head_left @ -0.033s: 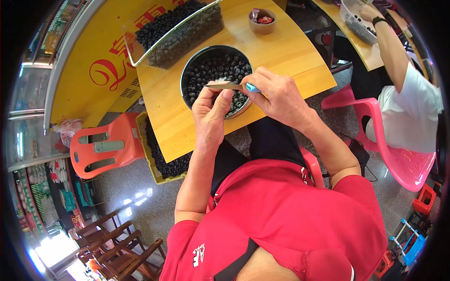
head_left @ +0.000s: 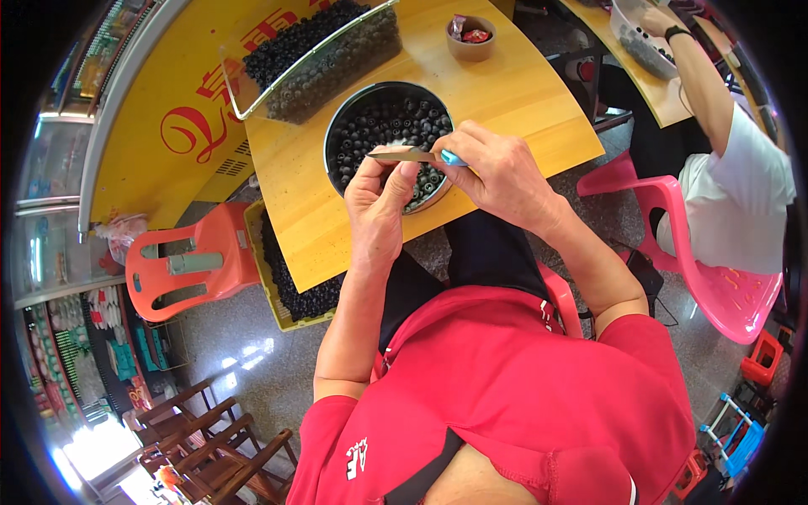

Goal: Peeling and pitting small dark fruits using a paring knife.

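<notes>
My right hand (head_left: 497, 168) is closed round the light-blue handle of a small knife (head_left: 404, 156), whose blade points left. My left hand (head_left: 377, 198) is closed in a pinch, thumb and fingertips right at the blade. What it pinches is mostly hidden by the knife and fingers. Both hands are over the near part of a round metal bowl (head_left: 328, 151) on the wooden table (head_left: 530, 101). Small dark round fruits (head_left: 362, 135) fill much of the bowl; some near its front edge look greenish.
Behind the bowl, a clear bin (head_left: 316, 88) holds more dark fruits, beside a small brown bowl (head_left: 471, 50) with wrapped packets. A yellow crate (head_left: 273, 290) of dark pieces and an orange chair (head_left: 189, 261) stand left. A co-worker (head_left: 728, 185) sits right on a pink chair (head_left: 715, 286).
The co-worker's arm and sleeve at the right have shifted slightly. My hands and the knife stay in almost the same place.
</notes>
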Demonstrator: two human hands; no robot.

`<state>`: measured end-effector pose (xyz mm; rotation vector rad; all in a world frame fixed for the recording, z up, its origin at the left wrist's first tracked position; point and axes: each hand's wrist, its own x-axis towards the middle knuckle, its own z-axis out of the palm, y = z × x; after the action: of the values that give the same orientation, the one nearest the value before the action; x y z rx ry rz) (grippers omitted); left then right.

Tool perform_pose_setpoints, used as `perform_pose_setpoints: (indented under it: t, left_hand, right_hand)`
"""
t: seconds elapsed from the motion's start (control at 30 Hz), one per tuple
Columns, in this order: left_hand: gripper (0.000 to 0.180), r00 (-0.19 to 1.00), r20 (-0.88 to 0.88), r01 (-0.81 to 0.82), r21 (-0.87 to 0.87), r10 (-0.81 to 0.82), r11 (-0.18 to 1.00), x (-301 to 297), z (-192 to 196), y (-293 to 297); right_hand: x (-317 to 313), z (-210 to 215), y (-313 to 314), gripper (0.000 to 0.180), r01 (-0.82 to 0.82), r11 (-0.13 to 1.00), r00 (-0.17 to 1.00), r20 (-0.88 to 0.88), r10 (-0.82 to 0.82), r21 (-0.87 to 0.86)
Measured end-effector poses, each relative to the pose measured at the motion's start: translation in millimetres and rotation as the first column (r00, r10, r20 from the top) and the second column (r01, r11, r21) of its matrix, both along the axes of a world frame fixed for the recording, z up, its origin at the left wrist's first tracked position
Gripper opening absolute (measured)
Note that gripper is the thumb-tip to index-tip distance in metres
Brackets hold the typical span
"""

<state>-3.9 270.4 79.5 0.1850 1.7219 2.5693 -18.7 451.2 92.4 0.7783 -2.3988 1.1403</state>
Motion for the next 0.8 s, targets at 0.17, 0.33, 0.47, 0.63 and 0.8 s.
perform_pose_setpoints:
  t: [0.17,0.33,0.47,0.63,0.8]
  left_hand:
    - [0.012,1.000,-0.022,-0.005,-0.014,0.004,1.000,0.5,-0.2,-0.5]
    - [0.012,0.999,-0.041,-0.009,-0.019,0.008,1.000,1.0,4.4,-2.1]
    - [0.012,0.999,0.025,0.027,0.066,-0.029,0.997,0.9,-0.6,-12.5]
    - [0.010,0.996,-0.063,0.075,0.128,-0.067,0.989,7.9,10.9,-20.0]
    - [0.011,0.998,-0.051,-0.018,0.068,0.021,0.998,5.6,10.3,-23.2]
  right_hand:
    - [-1.4,-0.3,-0.3,0.014,0.005,1.000,1.000,-0.022,-0.004,0.030]
    - [-0.8,1.4,-3.1,0.013,0.009,0.998,0.999,-0.040,-0.006,0.070]
    - [-4.1,-3.2,-7.8,0.013,0.009,0.997,1.000,-0.029,-0.007,0.078]
    - [-15.9,-6.0,-8.7,0.012,0.126,0.964,0.991,0.009,-0.131,0.233]
    - [-12.0,18.5,-15.8,0.019,-0.057,0.981,0.969,0.228,0.099,-0.187]
